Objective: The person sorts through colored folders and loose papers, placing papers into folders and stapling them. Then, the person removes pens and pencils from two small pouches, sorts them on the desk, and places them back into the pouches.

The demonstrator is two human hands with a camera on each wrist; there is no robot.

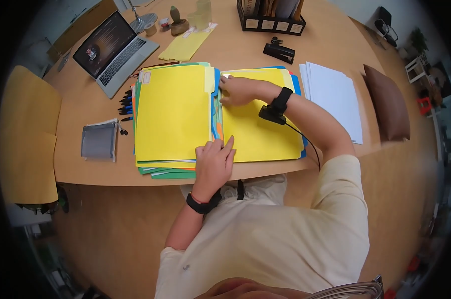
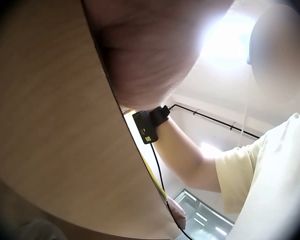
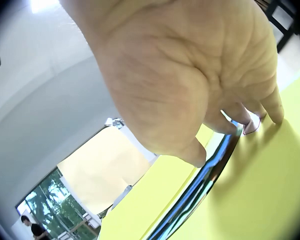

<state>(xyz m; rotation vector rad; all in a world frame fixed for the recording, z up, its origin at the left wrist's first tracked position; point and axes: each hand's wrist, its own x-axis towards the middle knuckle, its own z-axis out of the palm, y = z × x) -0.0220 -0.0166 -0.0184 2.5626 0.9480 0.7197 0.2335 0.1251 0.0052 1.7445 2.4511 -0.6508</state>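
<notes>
Two stacks of coloured file folders lie side by side on the table, each with a yellow folder on top. My right hand reaches over the right-hand yellow folder, its fingertips down near the label at the upper left corner. In the right wrist view, the thumb hangs over the gap between the stacks, where blue and green folder edges show. My left hand rests at the lower right corner of the left-hand yellow folder, fingers extended across the gap. Its fingertips are hidden in the left wrist view.
An open laptop, several pens and a zip pouch are on the left. A black stapler and a desk organizer stand behind the folders. White paper and a brown cushion are at right.
</notes>
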